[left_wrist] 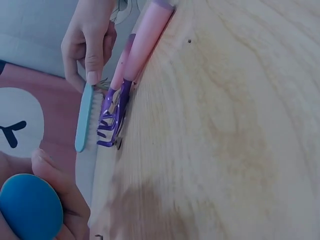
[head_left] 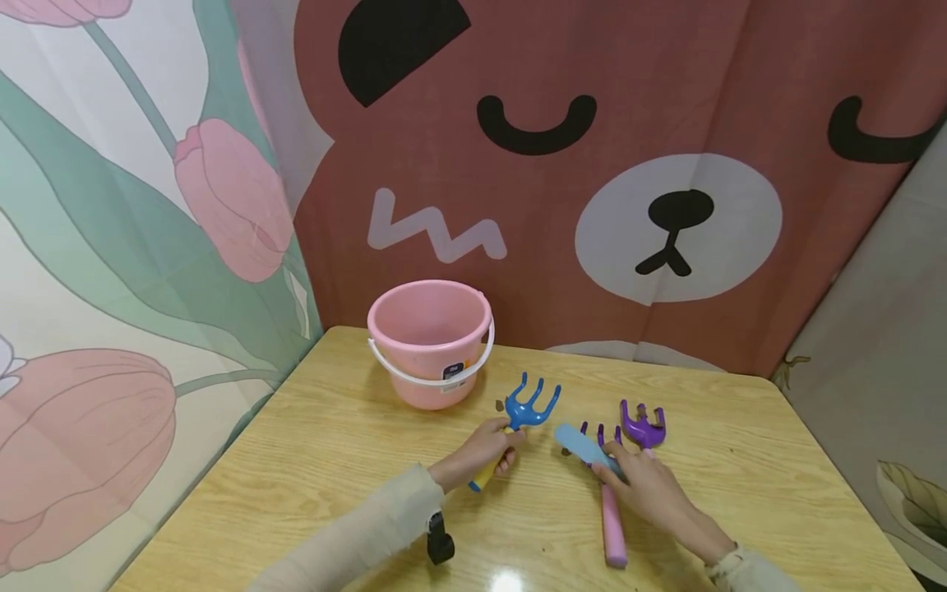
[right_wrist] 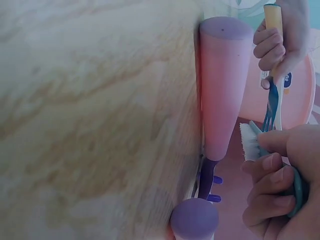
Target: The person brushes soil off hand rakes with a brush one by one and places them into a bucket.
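Note:
My left hand [head_left: 484,448] grips the yellow handle of a blue hand rake [head_left: 528,409], its three tines pointing up and away from me. In my right hand [head_left: 651,485] is a light-blue brush [head_left: 580,445], its white bristles [right_wrist: 248,142] visible in the right wrist view. The brush overlaps a purple hand rake with a pink handle [head_left: 613,526] on the table. Beside it lies a second purple rake [head_left: 645,426], its handle mostly hidden behind my right hand. In the left wrist view the bristles face the purple tines [left_wrist: 106,122].
A pink bucket [head_left: 425,366] with a white handle stands at the back left of the wooden table [head_left: 355,460]. Small dark crumbs lie scattered on the tabletop. Behind the table hangs a curtain [head_left: 533,197] with a bear print.

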{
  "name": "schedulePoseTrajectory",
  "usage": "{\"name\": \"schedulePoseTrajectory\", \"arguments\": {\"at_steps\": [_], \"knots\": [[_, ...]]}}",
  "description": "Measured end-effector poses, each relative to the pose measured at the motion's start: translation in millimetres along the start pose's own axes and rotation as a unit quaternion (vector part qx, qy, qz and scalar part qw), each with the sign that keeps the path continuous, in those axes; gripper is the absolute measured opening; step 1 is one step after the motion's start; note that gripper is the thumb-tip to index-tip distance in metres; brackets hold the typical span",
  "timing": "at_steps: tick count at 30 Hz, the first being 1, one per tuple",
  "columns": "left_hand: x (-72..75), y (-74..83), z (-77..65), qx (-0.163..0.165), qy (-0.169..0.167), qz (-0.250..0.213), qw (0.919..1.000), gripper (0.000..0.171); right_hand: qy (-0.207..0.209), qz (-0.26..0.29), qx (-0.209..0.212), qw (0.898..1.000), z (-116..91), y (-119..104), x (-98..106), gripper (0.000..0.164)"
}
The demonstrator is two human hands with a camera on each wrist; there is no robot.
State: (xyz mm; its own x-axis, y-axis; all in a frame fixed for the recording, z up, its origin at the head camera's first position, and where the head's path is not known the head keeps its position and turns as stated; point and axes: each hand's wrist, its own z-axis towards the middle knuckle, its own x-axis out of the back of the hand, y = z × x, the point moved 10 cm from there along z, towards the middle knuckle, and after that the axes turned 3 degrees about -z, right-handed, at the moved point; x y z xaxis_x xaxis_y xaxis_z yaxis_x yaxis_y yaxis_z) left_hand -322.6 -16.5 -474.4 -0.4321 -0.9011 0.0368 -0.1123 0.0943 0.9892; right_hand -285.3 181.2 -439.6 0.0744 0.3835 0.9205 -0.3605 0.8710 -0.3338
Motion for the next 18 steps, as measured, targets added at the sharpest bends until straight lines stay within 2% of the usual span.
{"name": "schedulePoseTrajectory", "arguments": {"at_steps": [7,12,18], "knots": [[0.5,5.6,-2.3,0.009,0.003,0.026,0.9996,0.017,-0.010,0.000,-0.005,1.000,-1,1,-3,0.025],[1.2,10.7,-1.4,0.000,-0.003,0.034,0.9994,0.013,-0.022,0.007,-0.011,1.000,-2,3,-6,0.027],[8.0,19.0,0.0,-0.009,0.010,0.040,0.9991,0.016,-0.020,0.009,-0.014,1.000,-2,3,-6,0.025]]}}
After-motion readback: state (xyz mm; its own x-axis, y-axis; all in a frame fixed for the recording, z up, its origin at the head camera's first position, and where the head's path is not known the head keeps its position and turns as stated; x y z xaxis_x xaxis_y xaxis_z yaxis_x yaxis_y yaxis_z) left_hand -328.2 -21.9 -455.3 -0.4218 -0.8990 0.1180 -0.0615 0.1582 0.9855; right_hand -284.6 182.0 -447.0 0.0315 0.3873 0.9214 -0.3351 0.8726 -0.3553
